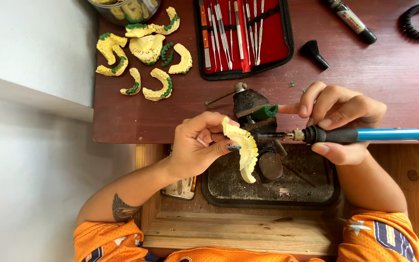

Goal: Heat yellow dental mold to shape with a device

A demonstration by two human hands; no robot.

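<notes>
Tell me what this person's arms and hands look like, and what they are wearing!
Both arms are bare below short orange sleeves with dark blue and white shapes. The left forearm has a dark tattoo near the elbow. The left hand has a thumbnail painted dark with pale dots. The right hand wears no rings or gloves.

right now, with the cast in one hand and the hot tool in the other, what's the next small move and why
Probably ease the electric wax tool's tip left onto the yellow dental cast. The left hand holds the cast edge-on toward it, the right hand grips the blue handle level, and the tip sits just short of the cast.
</notes>
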